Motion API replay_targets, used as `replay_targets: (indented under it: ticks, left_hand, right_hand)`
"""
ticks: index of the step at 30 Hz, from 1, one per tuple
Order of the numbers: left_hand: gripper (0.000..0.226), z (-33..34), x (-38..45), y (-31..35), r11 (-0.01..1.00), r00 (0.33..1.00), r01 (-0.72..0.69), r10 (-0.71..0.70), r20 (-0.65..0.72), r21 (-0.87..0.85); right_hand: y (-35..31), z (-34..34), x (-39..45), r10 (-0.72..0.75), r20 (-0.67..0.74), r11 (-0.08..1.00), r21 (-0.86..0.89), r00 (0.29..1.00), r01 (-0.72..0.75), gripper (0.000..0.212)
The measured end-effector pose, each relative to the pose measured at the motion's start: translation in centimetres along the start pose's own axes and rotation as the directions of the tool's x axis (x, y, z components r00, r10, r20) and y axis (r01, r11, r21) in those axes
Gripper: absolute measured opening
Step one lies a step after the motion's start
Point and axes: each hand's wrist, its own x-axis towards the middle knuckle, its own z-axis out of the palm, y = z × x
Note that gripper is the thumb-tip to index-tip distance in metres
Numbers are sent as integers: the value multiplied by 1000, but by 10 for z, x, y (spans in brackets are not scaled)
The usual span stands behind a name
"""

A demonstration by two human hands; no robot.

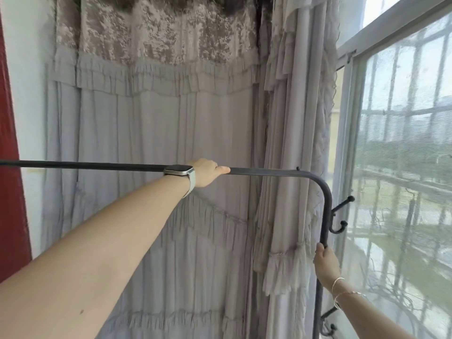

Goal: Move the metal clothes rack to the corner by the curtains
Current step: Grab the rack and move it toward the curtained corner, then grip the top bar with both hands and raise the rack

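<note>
The dark metal clothes rack (269, 172) stands close in front of the grey ruffled curtains (151, 133). Its top bar runs level across the view and bends down at the right into an upright post. My left hand (206, 172), with a watch on the wrist, grips the top bar from above. My right hand (326, 261), with thin bracelets on the wrist, is closed around the right post below the bend. Coat hooks (341, 216) stick out from that post toward the window. The rack's base is out of sight.
A window with a mesh screen and outer bars (403, 148) fills the right side, next to a bunched curtain (296, 148). A white wall strip (29, 118) and a dark red panel (9, 192) lie at the left edge.
</note>
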Motion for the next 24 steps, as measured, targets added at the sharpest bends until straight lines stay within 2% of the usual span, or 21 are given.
replay_targets:
  ticks: [7, 13, 17, 21, 24]
  left_hand:
    - [55, 11, 27, -21, 998, 999, 52, -52, 1, 26]
    - [58, 16, 54, -38, 996, 995, 90, -90, 35, 12]
    - [58, 28, 69, -47, 997, 997, 75, -75, 1, -9]
    - [52, 29, 80, -51, 1000, 1000, -27, 27, -5, -11]
    - [42, 24, 75, -58, 992, 992, -121, 121, -27, 24]
  right_hand:
    - [-10, 33, 32, -49, 67, 999, -2, 997, 49, 33]
    - [-20, 64, 59, -57, 53, 998, -10, 997, 58, 28]
    - [-19, 84, 77, -8, -10, 1000, 15, 1000, 8, 29]
    - [-16, 87, 84, -19, -60, 997, -74, 998, 14, 31]
    - [-21, 75, 81, -62, -23, 938, -342, 998, 50, 36]
